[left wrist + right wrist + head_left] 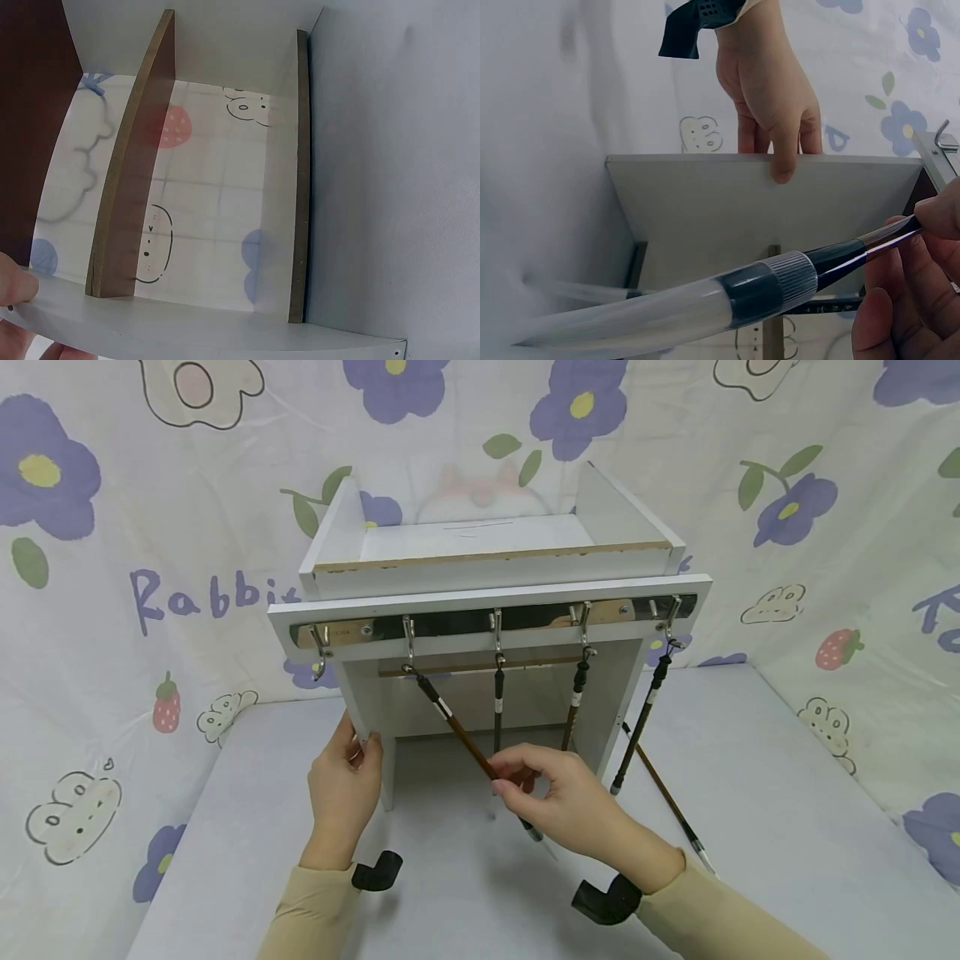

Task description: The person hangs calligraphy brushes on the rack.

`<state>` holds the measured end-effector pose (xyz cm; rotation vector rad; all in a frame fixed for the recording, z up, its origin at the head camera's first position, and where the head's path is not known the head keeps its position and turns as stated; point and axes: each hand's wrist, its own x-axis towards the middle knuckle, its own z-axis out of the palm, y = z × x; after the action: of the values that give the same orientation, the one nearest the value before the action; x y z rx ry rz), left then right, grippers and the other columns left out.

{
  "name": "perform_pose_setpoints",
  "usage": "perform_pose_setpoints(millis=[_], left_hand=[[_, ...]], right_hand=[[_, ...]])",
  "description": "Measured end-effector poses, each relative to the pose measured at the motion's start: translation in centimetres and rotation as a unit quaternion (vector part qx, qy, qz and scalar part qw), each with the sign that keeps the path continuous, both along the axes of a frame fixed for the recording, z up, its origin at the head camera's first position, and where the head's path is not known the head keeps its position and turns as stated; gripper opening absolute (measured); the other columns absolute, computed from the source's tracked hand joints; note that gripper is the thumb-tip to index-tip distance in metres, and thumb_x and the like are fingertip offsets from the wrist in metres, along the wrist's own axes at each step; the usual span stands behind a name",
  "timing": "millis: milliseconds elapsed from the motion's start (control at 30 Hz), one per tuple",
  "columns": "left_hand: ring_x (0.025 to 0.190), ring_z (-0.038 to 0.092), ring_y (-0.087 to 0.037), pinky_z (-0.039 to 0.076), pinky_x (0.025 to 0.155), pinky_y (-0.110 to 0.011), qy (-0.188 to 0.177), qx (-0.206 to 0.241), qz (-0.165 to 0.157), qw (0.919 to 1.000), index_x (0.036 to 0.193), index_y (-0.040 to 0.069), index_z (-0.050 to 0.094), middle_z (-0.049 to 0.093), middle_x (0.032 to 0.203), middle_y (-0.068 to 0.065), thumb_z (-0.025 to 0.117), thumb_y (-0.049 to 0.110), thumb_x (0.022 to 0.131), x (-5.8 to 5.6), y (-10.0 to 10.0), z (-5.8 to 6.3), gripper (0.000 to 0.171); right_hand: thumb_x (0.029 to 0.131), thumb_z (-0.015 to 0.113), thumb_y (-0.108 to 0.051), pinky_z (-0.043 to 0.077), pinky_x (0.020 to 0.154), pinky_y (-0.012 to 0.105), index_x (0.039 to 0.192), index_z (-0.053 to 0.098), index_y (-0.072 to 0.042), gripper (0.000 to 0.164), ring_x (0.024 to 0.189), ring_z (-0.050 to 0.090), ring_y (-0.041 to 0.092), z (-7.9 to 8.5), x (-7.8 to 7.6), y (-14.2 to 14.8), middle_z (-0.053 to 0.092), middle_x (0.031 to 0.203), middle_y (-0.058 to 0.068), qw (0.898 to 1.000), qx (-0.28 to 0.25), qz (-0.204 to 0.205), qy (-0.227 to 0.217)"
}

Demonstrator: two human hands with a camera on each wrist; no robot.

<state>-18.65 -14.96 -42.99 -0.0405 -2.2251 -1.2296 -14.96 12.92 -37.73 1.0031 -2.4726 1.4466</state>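
My right hand (566, 793) pinches a brown-handled calligraphy brush (467, 742) between thumb and fingers. The brush slants down to the right, its top loop at the second hook (409, 639) from the left. In the right wrist view a clear cap (645, 322) covers its bristle end. My left hand (341, 789) grips the front edge of the left side panel (358, 693) of a white shelf unit, thumb on one face and fingers behind. Three other brushes, among them the rightmost brush (643, 722), hang from hooks further right.
A metal hook rail (450, 624) runs along the shelf's front board. Another brush (671, 797) lies on the white tabletop (810, 827), right of the shelf. An open-topped tray section (487, 564) forms the shelf's top. Patterned cloth (225, 510) hangs behind.
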Motion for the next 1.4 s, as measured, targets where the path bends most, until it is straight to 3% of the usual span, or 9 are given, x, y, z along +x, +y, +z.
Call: perform_pose_setpoints(millis=[167, 567, 700, 1000, 1200, 1400], left_hand=[[0.097, 0.067, -0.034, 0.058, 0.076, -0.041, 0.002, 0.0, -0.002, 1.0, 0.138, 0.021, 0.055, 0.062, 0.126, -0.012, 0.06, 0.013, 0.094, 0.1, 0.1, 0.1, 0.046], [0.098, 0.067, -0.034, 0.057, 0.076, -0.04, 0.002, 0.002, -0.002, 1.0, 0.141, 0.021, 0.053, 0.061, 0.128, -0.011, 0.059, 0.014, 0.094, 0.0, 0.1, 0.1, 0.047], [0.098, 0.067, -0.034, 0.057, 0.077, -0.04, -0.001, 0.004, 0.0, 1.0, 0.14, 0.021, 0.053, 0.061, 0.128, -0.01, 0.059, 0.014, 0.094, 0.0, 0.1, -0.1, 0.047], [0.097, 0.067, -0.034, 0.058, 0.075, -0.042, -0.008, 0.0, 0.008, 0.9999, 0.141, 0.022, 0.052, 0.062, 0.127, -0.012, 0.059, 0.015, 0.094, 0.1, 0.0, 0.0, 0.049], [0.098, 0.067, -0.034, 0.057, 0.075, -0.042, -0.007, 0.003, 0.001, 1.0, 0.142, 0.022, 0.051, 0.061, 0.129, -0.009, 0.059, 0.015, 0.094, 0.1, 0.1, 0.1, 0.049], [0.098, 0.067, -0.034, 0.057, 0.075, -0.042, -0.003, 0.005, 0.001, 1.0, 0.142, 0.021, 0.051, 0.061, 0.129, -0.008, 0.059, 0.014, 0.094, 0.1, 0.2, 0.0, 0.049]], right_hand=[[0.093, 0.066, -0.017, 0.053, 0.069, 0.027, 0.111, 0.067, -0.016, 0.018, 0.08, 0.06, 0.01, -0.1, -0.1, 0.0, 0.068, 0.092, -0.01, 1.0, -0.002, -0.004, 0.0], [0.093, 0.067, -0.017, 0.053, 0.071, 0.028, 0.111, 0.066, -0.022, 0.018, 0.081, 0.06, 0.01, -1.1, -0.1, -0.5, 0.066, 0.092, -0.012, 1.0, -0.011, -0.012, -0.025], [0.093, 0.066, -0.016, 0.053, 0.07, 0.027, 0.112, 0.066, -0.021, 0.019, 0.081, 0.06, 0.008, -1.9, 0.0, -1.5, 0.067, 0.093, -0.009, 0.999, -0.02, -0.022, -0.023], [0.09, 0.068, -0.011, 0.055, 0.069, 0.025, 0.11, 0.067, -0.012, 0.02, 0.082, 0.061, 0.007, -3.6, 0.0, -4.7, 0.066, 0.095, -0.009, 0.997, -0.056, -0.048, 0.029], [0.089, 0.069, -0.009, 0.055, 0.068, 0.027, 0.107, 0.066, -0.012, 0.018, 0.081, 0.061, 0.009, -4.5, -0.1, -6.7, 0.065, 0.093, -0.008, 0.993, -0.089, -0.082, 0.015], [0.089, 0.069, -0.01, 0.055, 0.067, 0.026, 0.107, 0.065, -0.014, 0.018, 0.081, 0.062, 0.008, -5.1, -0.4, -7.9, 0.065, 0.093, -0.008, 0.99, -0.106, -0.092, 0.009]])
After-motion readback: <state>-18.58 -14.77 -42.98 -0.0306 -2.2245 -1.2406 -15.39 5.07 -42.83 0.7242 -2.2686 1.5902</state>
